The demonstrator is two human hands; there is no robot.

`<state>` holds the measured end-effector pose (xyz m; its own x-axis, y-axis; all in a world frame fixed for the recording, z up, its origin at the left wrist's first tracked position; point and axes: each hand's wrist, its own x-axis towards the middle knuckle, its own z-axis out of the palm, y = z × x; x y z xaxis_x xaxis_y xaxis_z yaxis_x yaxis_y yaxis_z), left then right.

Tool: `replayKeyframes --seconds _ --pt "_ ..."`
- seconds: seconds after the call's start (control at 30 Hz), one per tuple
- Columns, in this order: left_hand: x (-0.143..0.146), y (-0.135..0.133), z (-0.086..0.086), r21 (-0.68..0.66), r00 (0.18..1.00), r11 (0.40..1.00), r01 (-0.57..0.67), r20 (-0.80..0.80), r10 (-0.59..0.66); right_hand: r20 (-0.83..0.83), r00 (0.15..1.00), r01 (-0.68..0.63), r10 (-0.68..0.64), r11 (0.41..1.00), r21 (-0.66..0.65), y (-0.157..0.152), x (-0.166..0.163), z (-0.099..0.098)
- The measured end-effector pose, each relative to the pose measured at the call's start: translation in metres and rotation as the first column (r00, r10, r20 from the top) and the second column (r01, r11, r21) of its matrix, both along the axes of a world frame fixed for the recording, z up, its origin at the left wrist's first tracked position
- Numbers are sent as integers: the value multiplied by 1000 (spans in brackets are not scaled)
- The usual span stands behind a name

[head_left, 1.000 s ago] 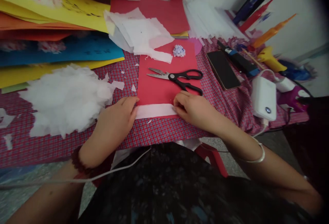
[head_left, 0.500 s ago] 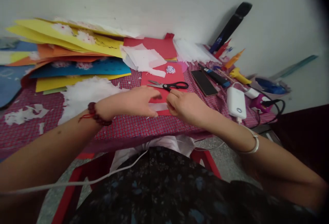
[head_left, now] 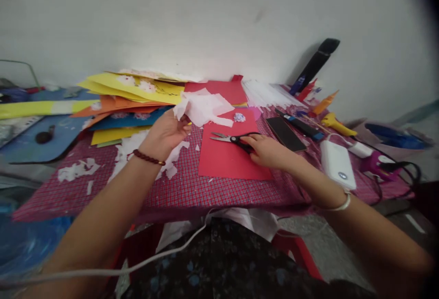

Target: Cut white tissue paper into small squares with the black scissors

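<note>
My left hand (head_left: 166, 130) is at the left edge of a loose pile of thin white paper (head_left: 209, 107), fingers curled with the paper's edge between them. My right hand (head_left: 267, 150) closes on the black handles of a pair of scissors (head_left: 236, 139). The scissors lie over a red sheet of paper (head_left: 226, 164), blades slightly apart and pointing left. A small crumpled white-and-purple paper flower (head_left: 239, 117) sits near the top of the red sheet.
Stacked coloured sheets (head_left: 133, 88) stand at the back left. White paper scraps (head_left: 78, 169) are scattered on the checked cloth. To the right are a phone (head_left: 285, 133), a white power bank (head_left: 338, 164), a yellow glue gun (head_left: 338, 124) and a purple plug adapter (head_left: 377, 166).
My hands have moved apart from a white strip held low on the red sheet. The left went to the white paper pile, the right onto the scissors. The view has shifted.
</note>
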<state>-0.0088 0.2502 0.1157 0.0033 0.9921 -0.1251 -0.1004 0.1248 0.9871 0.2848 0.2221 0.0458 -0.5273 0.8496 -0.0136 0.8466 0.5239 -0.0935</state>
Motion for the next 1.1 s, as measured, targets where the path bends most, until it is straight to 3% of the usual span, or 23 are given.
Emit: replayKeyframes --seconds 0.1,0.17,0.3,0.4,0.47,0.53,0.6,0.7,0.8,0.9,1.1 --pt "0 3 -6 -65 998 997 -44 44 47 -18 999 27 -28 999 -47 8 2 2" --pt "1 4 -8 -108 978 991 -79 185 98 6 999 50 -50 997 -65 12 3 3" --pt "1 3 -6 -260 781 951 -169 553 290 -62 996 62 -67 995 -77 17 6 3" --pt "-6 2 -3 -195 749 966 -168 612 253 -323 943 42 -81 991 -126 14 12 6" --pt "-12 3 -2 -123 738 981 -149 647 193 -580 808 -44 -101 972 -230 9 15 10" --pt "-17 4 -1 -86 726 984 -158 666 174 -765 628 -212 -142 915 -344 4 12 15" --pt "-21 6 -1 -93 696 975 -202 686 210 -871 462 -433 -167 815 -386 1 3 17" --pt "-23 10 -3 -127 624 955 -269 732 274 -916 331 -668 -226 630 -397 3 -16 9" --pt "-23 9 -9 -197 597 935 -294 727 341 -914 233 -774 -332 505 -381 7 -31 -5" --pt "-22 6 -12 -253 608 927 -278 701 374 -894 209 -798 -395 460 -390 8 -33 -15" --pt "-20 3 -10 -270 638 927 -260 673 375 -887 230 -790 -400 455 -410 6 -26 -20"
